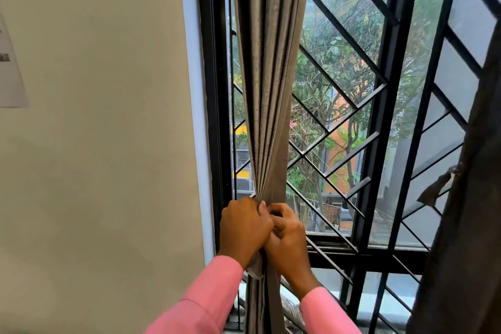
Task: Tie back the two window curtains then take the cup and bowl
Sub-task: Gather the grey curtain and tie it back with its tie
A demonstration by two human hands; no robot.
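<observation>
A grey-brown curtain (267, 76) hangs at the left side of the window, gathered into a narrow bundle at waist height. My left hand (242, 228) and my right hand (288, 236) are both closed around that gathered part, fingers touching; a strip of fabric that may be a tie-back shows under my left wrist. A second, dark curtain (466, 225) hangs at the right edge of the frame, with a fabric tie (439, 184) sticking out from it. No cup or bowl is in view.
A black window frame with a diagonal metal grille (349, 127) stands behind the curtains, trees and buildings beyond. A beige wall (103, 144) fills the left, with a sheet of paper (10, 68) stuck at its far left.
</observation>
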